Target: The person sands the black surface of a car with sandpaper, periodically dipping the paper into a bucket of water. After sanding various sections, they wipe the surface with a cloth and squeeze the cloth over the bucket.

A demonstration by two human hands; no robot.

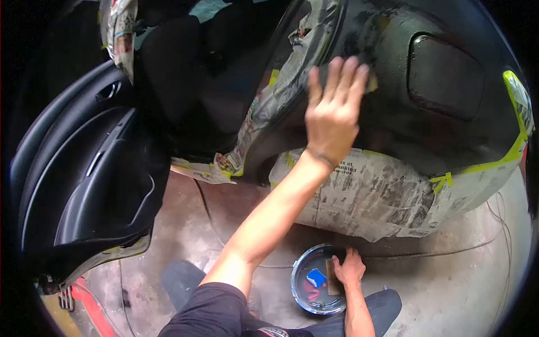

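My left hand (335, 115) is raised against the dark, wet car body panel (387, 123), fingers stretched out and slightly apart. A small yellowish patch (373, 84) shows beside its fingertips; what lies under the palm is hidden. Lower down, my right hand (350, 268) grips the right rim of a round bucket (296, 286), its thumb reaching inside. Within the bucket are a blue block (316, 277), a brown strip-like piece (332, 279) near my thumb, and something pinkish (313, 293).
Newspaper and yellow-green tape cover the wheel area (365, 196) and door frame edge (281, 84). An open car door (106, 168) stands left. A fuel-flap recess (446, 76) is at upper right. Cables (438, 254) cross the floor; a red metal part (92, 309) is lower left.
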